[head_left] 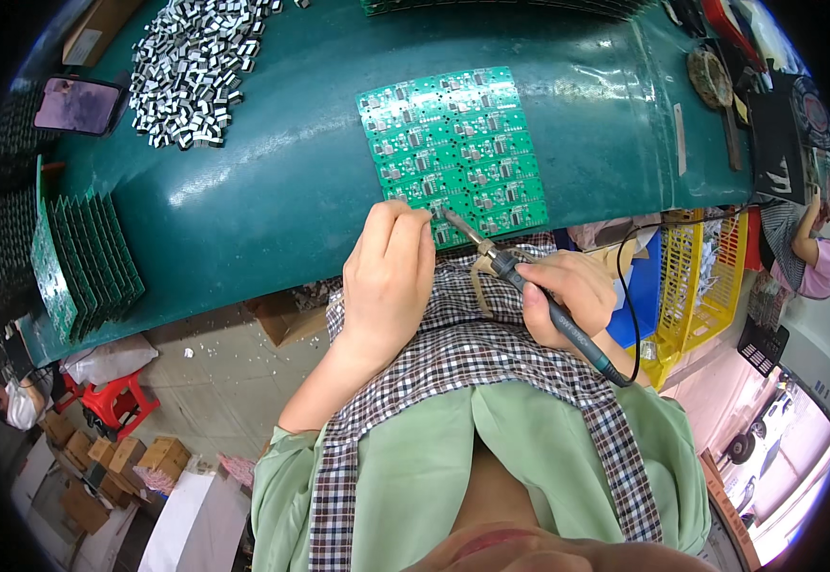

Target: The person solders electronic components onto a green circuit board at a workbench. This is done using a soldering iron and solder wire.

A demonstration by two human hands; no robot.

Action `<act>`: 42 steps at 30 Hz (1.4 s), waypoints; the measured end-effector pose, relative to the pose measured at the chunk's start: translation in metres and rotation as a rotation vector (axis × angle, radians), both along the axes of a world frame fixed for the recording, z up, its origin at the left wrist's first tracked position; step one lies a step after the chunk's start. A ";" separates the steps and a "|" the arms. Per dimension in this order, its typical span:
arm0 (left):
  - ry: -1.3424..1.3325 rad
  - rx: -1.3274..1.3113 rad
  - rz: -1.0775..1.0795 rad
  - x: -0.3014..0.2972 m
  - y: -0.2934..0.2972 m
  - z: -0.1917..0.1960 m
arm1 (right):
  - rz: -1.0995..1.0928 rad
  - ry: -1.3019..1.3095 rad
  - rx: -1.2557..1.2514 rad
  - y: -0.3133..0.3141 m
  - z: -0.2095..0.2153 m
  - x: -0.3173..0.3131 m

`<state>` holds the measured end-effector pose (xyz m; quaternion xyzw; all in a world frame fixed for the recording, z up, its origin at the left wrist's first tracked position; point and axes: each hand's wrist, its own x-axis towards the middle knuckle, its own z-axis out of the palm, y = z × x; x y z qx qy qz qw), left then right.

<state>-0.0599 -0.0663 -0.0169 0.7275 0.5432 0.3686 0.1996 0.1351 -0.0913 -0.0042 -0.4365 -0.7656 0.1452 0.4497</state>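
A green circuit board panel (453, 143), with many repeated small circuits, lies flat near the front edge of the table. My right hand (569, 294) is closed round the handle of a soldering iron (577, 336). The iron's metal tip points up and left, at the panel's lower part. My left hand (388, 272) rests at the panel's lower left corner, close to the tip. Its fingers are pinched together; what they hold, if anything, is hidden behind them.
A heap of small metal-cased parts (195, 71) lies at the far left, beside a phone (77, 105). Upright circuit boards (91, 257) stand in a row at the left on the green table (272, 191). A black cord (632, 315) trails rightward. Yellow baskets (696, 286) stand below, right.
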 end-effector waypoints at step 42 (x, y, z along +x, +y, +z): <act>0.038 -0.004 -0.051 0.004 -0.018 0.001 | 0.004 0.010 0.062 -0.020 -0.001 -0.001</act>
